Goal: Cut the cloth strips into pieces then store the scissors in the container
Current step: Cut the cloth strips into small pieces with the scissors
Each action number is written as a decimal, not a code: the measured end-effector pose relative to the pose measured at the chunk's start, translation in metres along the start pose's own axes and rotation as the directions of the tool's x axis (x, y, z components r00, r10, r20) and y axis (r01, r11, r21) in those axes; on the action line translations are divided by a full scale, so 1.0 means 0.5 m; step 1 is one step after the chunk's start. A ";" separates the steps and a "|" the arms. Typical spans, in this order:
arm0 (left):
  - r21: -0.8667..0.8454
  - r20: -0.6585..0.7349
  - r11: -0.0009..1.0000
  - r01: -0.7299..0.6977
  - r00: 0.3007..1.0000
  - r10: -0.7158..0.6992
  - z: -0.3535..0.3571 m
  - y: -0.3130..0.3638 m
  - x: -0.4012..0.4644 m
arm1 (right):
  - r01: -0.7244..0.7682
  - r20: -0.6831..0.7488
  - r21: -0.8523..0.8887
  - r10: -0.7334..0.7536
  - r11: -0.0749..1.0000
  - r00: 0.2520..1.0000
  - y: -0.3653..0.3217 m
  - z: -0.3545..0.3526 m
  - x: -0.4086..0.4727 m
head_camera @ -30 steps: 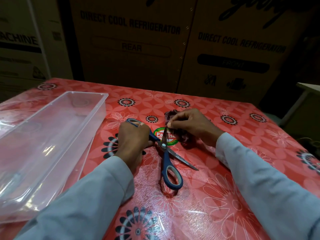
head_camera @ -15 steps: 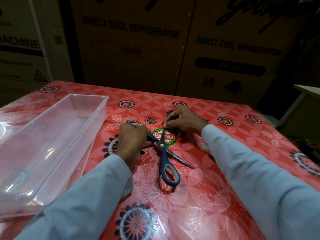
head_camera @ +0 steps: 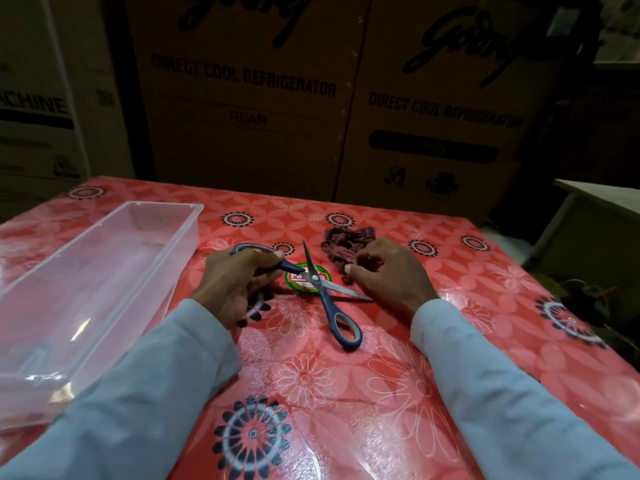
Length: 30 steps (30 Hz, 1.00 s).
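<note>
The scissors [head_camera: 313, 278] lie wide open at the centre of the frame, their pivot over a round green and red sticker [head_camera: 297, 282] on the red flowered tablecloth [head_camera: 381, 393]. One blade points up toward the top of the frame, the other runs right and ends beside my right hand [head_camera: 391, 275]. My left hand [head_camera: 235, 278] is curled around the upper blue handle, fingers closed on it, thumb along the top; the lower handle loop rests free on the cloth, nearer the bottom of the frame. My right hand sits knuckles up, fingers bent and pinched on dark maroon cloth pieces [head_camera: 346, 242], which are heaped just above it, right of centre. Both forearms, in pale blue sleeves, come in from the bottom corners. The clear plastic container [head_camera: 166, 271] stands at the left of the frame, apart from the scissors. Cardboard boxes [head_camera: 249, 98] printed "DIRECT COOL REFRIGERATOR" fill the top.
</note>
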<state>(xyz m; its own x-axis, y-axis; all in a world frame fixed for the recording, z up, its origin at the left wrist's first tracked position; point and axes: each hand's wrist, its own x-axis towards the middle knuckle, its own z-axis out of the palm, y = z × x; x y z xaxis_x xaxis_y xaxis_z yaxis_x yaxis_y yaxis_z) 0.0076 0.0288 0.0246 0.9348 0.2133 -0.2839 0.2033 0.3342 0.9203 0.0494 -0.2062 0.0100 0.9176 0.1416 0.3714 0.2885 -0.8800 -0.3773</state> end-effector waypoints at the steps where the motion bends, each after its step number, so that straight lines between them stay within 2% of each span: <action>1: 0.015 0.009 1.000 0.010 1.000 -0.011 -0.003 0.004 0.001 | -0.010 -0.003 -0.015 0.010 1.000 1.000 0.001 -0.004 0.002; 6: 0.085 0.056 0.996 0.034 0.998 -0.038 -0.011 0.015 -0.004 | -0.083 -0.017 -0.067 0.082 0.994 0.997 0.008 -0.020 0.000; 10: 0.222 0.122 0.975 0.010 0.992 -0.038 -0.012 0.025 -0.022 | -0.111 -0.028 -0.065 0.109 0.992 0.994 0.023 -0.025 -0.004; 14: 0.265 0.129 0.964 0.003 0.991 -0.039 -0.015 0.027 -0.028 | -0.137 -0.139 -0.117 0.121 0.984 0.983 0.024 -0.031 -0.004; 17: 0.300 0.121 0.954 -0.010 0.992 -0.028 -0.016 0.028 -0.022 | -0.173 -0.208 -0.038 0.162 0.984 0.965 0.018 -0.036 -0.004; 24: 0.364 0.133 0.891 -0.270 0.962 0.237 -0.007 0.018 -0.011 | -0.182 -0.235 0.099 0.201 0.978 0.951 0.018 -0.023 0.005; 27: 0.503 0.096 0.760 -0.412 0.900 0.425 -0.004 0.004 -0.005 | -0.181 -0.228 0.169 0.217 0.969 0.949 0.013 -0.024 0.003; 30: 0.713 0.099 0.503 -0.488 0.781 0.617 0.000 -0.014 0.001 | -0.168 -0.219 0.242 0.222 0.956 0.950 0.003 -0.023 0.000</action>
<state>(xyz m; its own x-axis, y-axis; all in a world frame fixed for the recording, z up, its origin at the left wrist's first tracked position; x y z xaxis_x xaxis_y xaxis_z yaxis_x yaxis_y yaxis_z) 0.0068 0.0265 0.0181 0.8841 0.2816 0.3729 -0.1465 -0.5908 0.7934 0.0468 -0.2128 0.0194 0.8759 -0.1606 0.4551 0.1876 -0.7554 -0.6278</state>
